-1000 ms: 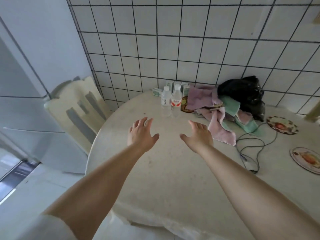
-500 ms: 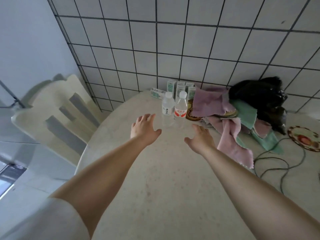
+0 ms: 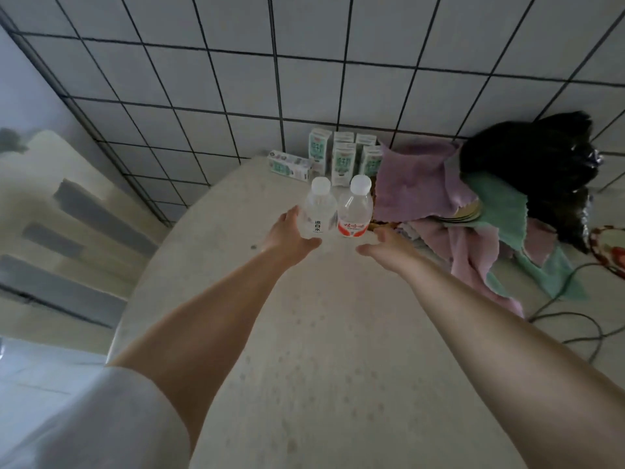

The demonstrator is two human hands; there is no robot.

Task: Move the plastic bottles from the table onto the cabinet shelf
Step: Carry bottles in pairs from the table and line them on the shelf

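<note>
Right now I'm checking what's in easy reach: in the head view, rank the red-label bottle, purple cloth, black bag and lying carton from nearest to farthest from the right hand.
1. Red-label bottle, just ahead of the right hand.
2. Purple cloth, ahead and to its right.
3. Lying carton, far left by the wall.
4. Black bag, far right against the wall.

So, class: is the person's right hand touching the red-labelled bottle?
Apart. In the head view the right hand sits below and to the right of the red-labelled bottle, with bare table between them.
</note>
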